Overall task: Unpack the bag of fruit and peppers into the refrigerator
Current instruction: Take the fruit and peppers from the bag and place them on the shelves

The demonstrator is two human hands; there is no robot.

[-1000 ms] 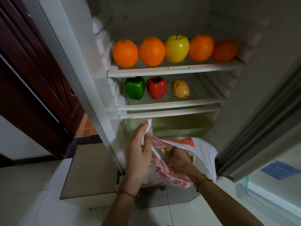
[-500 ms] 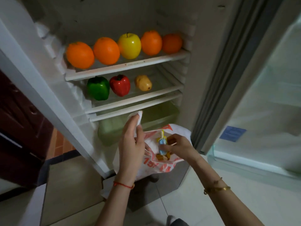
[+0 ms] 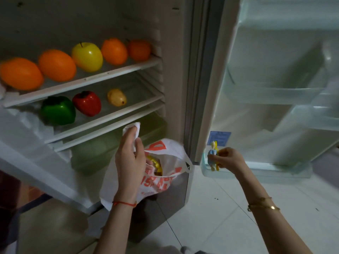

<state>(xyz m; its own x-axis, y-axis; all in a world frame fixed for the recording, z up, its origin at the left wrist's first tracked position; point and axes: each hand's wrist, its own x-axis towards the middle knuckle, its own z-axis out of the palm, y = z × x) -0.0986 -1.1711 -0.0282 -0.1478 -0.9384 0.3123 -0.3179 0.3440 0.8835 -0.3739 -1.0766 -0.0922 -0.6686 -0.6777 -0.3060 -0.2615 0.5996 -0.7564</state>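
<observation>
My left hand (image 3: 129, 158) grips the handle of a white plastic bag with red print (image 3: 159, 182) in front of the open refrigerator; yellow items show inside the bag. My right hand (image 3: 228, 158) holds a small blue and yellow toy figure (image 3: 213, 155) just above the lowest door bin (image 3: 256, 174). On the top shelf (image 3: 88, 80) sit several oranges (image 3: 56, 65) and a yellow apple (image 3: 87, 56). The middle shelf (image 3: 110, 116) carries a green pepper (image 3: 58, 110), a red pepper (image 3: 87, 103) and a yellowish pear-like fruit (image 3: 116, 97).
A green-tinted crisper drawer (image 3: 95, 151) lies under the shelves, behind the bag. The refrigerator door (image 3: 275, 70) stands open at the right with clear bins. White tiled floor (image 3: 211, 217) lies below. A dark wooden door edge shows at the far left.
My right hand drew the small blue and yellow figure out of the bag and carried it right to the lowest door bin. The view swung to the right. My left hand kept holding the bag.
</observation>
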